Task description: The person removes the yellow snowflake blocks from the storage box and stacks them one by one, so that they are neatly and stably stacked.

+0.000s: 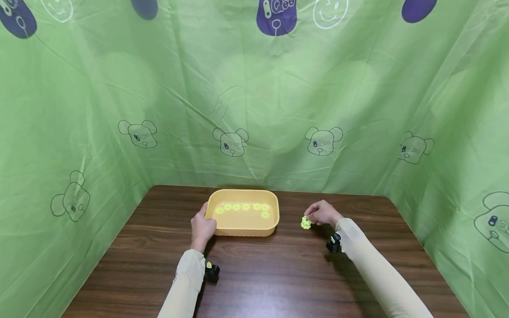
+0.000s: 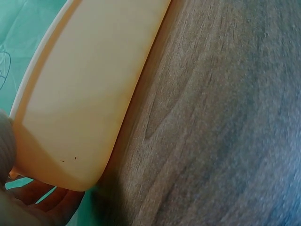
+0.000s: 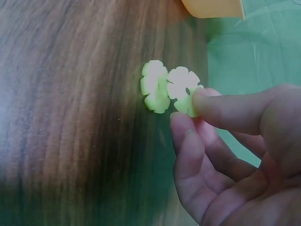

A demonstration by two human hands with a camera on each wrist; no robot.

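A shallow yellow plastic basin [image 1: 242, 232] stands on the table, left of its middle. My left hand [image 1: 202, 226] grips its left end, thumb over the rim and fingers [image 2: 61, 203] on the outer side. Inside the basin are several yellow-green flower-shaped pieces [image 1: 237, 206], set in a curved row. Right of the basin, my right hand [image 1: 324, 213] pinches one such flower piece [image 3: 179, 84] between thumb and fingertips. A second flower piece [image 3: 154, 87] sits right against the held one; whether they interlock I cannot tell.
Dark wood-grain table [image 1: 254, 274] lies under both hands. Green printed curtain [image 1: 270, 168] closes in the back and both sides, close behind the basin. A small black camera [image 1: 212, 272] is strapped to the left wrist, another black camera [image 1: 334, 243] to the right.
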